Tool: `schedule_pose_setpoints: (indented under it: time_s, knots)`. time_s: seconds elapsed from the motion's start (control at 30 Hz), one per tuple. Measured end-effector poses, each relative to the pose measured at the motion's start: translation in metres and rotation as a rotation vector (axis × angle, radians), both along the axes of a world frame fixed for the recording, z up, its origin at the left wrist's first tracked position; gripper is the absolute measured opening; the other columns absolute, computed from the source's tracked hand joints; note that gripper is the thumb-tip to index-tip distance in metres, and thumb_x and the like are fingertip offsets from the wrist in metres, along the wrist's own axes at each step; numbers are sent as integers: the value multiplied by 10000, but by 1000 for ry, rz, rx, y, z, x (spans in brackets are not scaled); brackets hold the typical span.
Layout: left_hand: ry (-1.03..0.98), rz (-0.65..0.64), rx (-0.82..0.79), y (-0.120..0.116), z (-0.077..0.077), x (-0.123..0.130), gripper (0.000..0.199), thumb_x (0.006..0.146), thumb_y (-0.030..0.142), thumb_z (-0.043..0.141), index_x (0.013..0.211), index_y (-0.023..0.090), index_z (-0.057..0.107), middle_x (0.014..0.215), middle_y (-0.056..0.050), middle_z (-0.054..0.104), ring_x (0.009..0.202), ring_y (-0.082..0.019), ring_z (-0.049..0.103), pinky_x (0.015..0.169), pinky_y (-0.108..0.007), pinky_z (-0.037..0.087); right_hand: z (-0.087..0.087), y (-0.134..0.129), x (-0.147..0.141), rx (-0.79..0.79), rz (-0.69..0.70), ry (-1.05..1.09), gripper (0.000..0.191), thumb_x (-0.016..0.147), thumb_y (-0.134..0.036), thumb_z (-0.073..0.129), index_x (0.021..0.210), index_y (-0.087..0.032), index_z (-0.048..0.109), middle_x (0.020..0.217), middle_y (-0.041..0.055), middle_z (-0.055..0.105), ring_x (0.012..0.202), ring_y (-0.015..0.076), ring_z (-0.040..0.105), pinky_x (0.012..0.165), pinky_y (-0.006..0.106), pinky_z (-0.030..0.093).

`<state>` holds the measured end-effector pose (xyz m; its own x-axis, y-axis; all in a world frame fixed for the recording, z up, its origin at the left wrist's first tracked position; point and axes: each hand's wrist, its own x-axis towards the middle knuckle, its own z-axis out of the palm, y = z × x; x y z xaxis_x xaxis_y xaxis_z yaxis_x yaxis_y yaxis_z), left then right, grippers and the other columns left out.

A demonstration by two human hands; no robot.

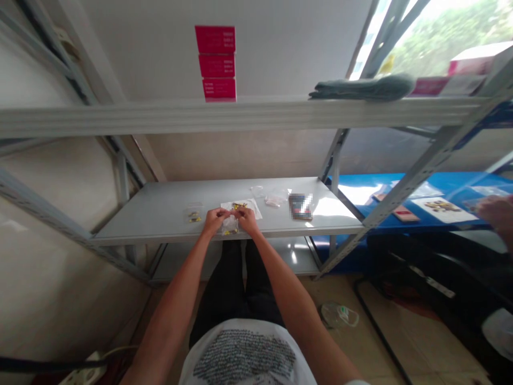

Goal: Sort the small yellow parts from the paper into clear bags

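Observation:
My left hand (pixel 215 219) and my right hand (pixel 247 219) are close together at the front of the grey shelf, fingers closed in a pinch. Between them they grip the top of a small clear plastic bag (pixel 230 225) with yellow bits in its lower part. Just behind my right hand lies a white paper sheet (pixel 255 207), bearing a small pile of yellow and dark pieces (pixel 240 205). Left of my left hand, apart from it, rests another clear bag (pixel 194 215) holding similar yellow and dark pieces.
Further right on the grey shelf (pixel 160 208) are crumpled clear bags (pixel 273 200) and a dark, pixelated flat item (pixel 301 206). An upper shelf (pixel 256 116) with red boxes (pixel 217 65) crosses in front. Another person's hand (pixel 497 211) is over the blue table (pixel 385 184).

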<state>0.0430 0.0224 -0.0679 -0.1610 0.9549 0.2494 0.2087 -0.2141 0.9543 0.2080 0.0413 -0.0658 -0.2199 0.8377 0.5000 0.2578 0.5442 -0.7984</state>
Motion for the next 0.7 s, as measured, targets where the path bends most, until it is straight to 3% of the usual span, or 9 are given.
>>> schedule_pose_setpoints:
  time_s: [0.17,0.3,0.47,0.7]
  knots:
    - [-41,-29,16,-3,1,2,399,657,508,802,807,140,771,779,-64,740,725,-193,632,684,-274,467,-1,2,-1,0,-28,-22,293,901,-385,534,703,-196,639,612,-12,553,604,146,458,608,262,359]
    - [-83,-20,-3,-4,2,4,372,675,487,789,798,136,782,756,-74,747,717,-197,639,695,-286,476,0,0,-1,1,-91,18,327,914,-393,510,663,-202,596,583,-12,520,587,149,439,598,266,348]
    - [-102,-3,-16,-5,4,2,384,671,502,787,764,129,781,649,-48,711,603,-161,593,614,-271,455,0,-1,-2,-11,-23,43,323,912,-457,533,736,-195,602,617,-19,544,580,135,458,587,254,353]
    - [-125,14,-54,-3,-1,6,422,639,514,799,809,128,782,716,-85,747,616,-178,633,602,-281,489,-4,0,-3,-38,-35,68,327,915,-439,514,688,-206,556,603,-18,555,580,137,480,583,246,370]
